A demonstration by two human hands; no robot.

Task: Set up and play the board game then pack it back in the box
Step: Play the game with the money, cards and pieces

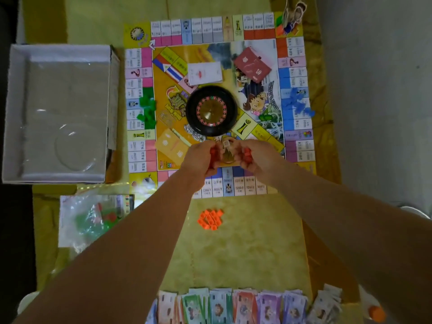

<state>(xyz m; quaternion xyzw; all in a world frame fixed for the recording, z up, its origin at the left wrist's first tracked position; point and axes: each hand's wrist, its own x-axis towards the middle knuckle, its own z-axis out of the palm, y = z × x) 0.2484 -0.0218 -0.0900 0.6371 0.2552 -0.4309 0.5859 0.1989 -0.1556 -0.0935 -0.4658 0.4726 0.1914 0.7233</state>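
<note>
Fanned banknotes [233, 305] nearest, at near edge of table [245, 253]. Beyond, over near side of board [140, 160]: left grip [205, 157] and right grip [253, 156] each clenched round small red pieces [246, 154]. Probably light, hard, easily spilled; better cupped in palms than pinched.

cam: head-worn, single view | facing: forward, steeply down | range: near, above the table [233, 253] edge | centred: game board [294, 146] | lens: wide-angle

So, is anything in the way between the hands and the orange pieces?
Nothing visible does. The left hand and right hand, both holding red pieces, are over the near edge of the board. The orange pieces lie just past it on the table.
</note>
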